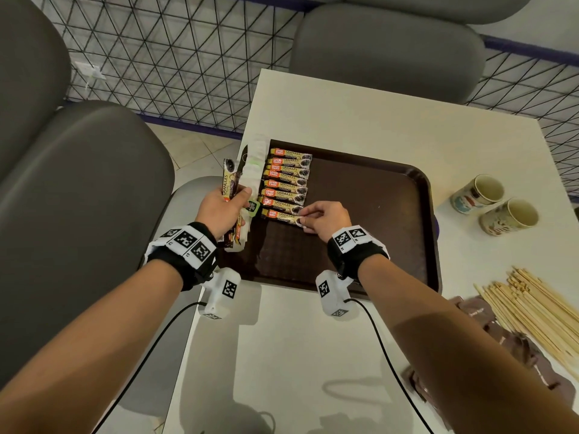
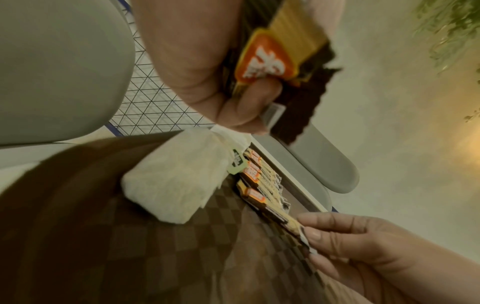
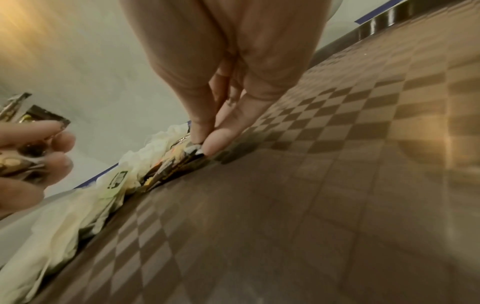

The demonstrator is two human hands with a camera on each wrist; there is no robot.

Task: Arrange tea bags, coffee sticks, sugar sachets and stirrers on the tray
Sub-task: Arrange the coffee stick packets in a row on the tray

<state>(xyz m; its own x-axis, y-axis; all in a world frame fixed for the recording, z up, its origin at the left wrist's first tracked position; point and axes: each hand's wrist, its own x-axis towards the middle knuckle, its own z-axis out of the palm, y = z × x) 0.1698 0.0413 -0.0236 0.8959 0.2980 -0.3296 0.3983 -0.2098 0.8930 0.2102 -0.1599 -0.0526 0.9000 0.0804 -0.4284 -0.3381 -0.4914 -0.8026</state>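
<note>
A dark brown tray (image 1: 369, 214) lies on the white table. Along its left edge runs a row of white tea bags (image 1: 255, 170), and beside them a column of several coffee sticks (image 1: 289, 180). My right hand (image 1: 319, 218) pinches the right end of the nearest coffee stick (image 1: 283, 215), which lies flat on the tray (image 3: 311, 185). My left hand (image 1: 224, 209) hovers over the tray's left edge and grips a bundle of coffee sticks (image 1: 230, 183). In the left wrist view the bundle (image 2: 275, 55) sits in my fist above the tea bags (image 2: 179, 181).
Two paper cups (image 1: 495, 203) lie on their sides right of the tray. Wooden stirrers (image 1: 532, 311) are piled at the table's right edge over brown sachets (image 1: 501, 336). Grey chairs stand left and behind, with a wire fence beyond.
</note>
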